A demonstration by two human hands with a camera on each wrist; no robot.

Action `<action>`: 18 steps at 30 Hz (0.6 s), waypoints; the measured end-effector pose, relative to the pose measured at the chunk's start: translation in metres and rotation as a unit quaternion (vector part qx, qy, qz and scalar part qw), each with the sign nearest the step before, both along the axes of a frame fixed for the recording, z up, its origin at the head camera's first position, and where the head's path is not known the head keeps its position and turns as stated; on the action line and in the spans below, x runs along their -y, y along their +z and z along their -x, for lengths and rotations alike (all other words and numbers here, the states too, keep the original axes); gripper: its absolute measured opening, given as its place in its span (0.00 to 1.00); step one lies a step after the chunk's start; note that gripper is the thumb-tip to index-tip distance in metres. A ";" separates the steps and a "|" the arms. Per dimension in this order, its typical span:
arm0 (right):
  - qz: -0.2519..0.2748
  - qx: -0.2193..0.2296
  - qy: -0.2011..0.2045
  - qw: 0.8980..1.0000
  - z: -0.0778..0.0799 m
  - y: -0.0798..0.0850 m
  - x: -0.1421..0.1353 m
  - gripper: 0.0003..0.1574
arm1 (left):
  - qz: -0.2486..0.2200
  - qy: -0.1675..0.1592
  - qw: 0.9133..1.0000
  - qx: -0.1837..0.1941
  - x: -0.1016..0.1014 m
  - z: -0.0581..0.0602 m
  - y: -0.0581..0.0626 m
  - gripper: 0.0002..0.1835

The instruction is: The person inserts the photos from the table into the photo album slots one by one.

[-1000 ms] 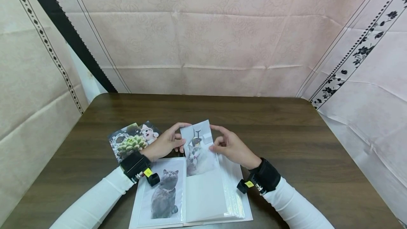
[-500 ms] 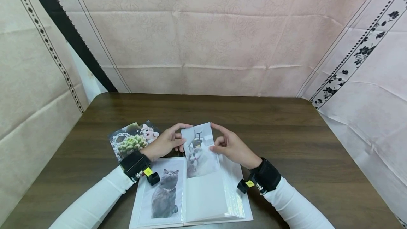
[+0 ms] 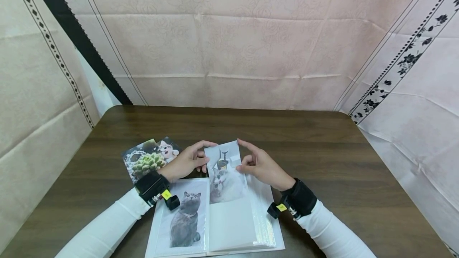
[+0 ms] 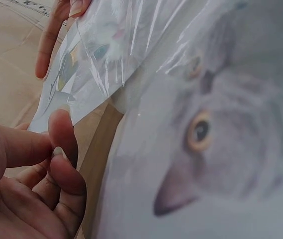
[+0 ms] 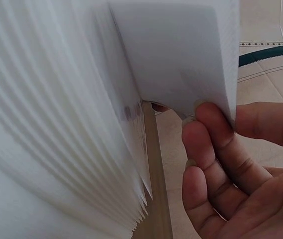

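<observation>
A white photo album (image 3: 279, 243) lies open at the table's near side. A pale photo of a kitten and a glass (image 3: 225, 170) lies partly inside the clear sleeve (image 3: 231, 226) of its right page, its top standing out beyond the page. My left hand (image 3: 187, 162) pinches the photo's left edge, index finger reaching to the upper corner. At the right edge my right hand (image 3: 261, 165) pinches with thumb and curled fingers, its index finger at the top corner. The right wrist view shows the page's white back (image 5: 176, 55) between thumb and fingers (image 5: 196, 144).
A grey cat photo (image 3: 185, 218) fills the album's left page. Left of the album, a succulent photo (image 3: 147, 162) and a white kitten photo (image 3: 167, 149) overlap on the brown wooden table (image 3: 322, 142), partly under my left forearm. Patterned cloth (image 3: 229, 51) hangs behind.
The pale kitten photo has slid a little toward me, deeper into the sleeve. Both hands stay at its sides, almost unmoved.
</observation>
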State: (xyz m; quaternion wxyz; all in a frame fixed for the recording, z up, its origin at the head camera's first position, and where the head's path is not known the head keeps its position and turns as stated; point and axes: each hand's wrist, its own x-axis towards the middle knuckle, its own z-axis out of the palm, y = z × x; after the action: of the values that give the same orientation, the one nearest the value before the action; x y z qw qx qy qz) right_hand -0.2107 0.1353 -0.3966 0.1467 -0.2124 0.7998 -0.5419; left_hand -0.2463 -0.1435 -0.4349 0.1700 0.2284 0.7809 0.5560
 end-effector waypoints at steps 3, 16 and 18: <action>0.000 -0.001 0.002 1.000 0.000 0.000 0.000 0.50 | 0.002 0.000 1.000 -0.001 0.000 0.000 0.000 0.24; -0.004 -0.002 0.005 1.000 0.002 -0.001 -0.001 0.50 | -0.002 -0.004 1.000 -0.010 -0.001 0.000 0.000 0.23; -0.005 -0.004 0.005 1.000 0.002 -0.001 -0.001 0.49 | 0.001 -0.003 1.000 -0.009 -0.001 0.000 0.000 0.23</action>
State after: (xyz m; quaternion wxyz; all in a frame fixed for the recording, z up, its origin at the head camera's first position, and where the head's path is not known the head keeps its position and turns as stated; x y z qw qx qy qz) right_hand -0.2128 0.1362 -0.3979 0.1474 -0.2176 0.8019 -0.5365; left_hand -0.2463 -0.1428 -0.4353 0.1646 0.2363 0.7820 0.5528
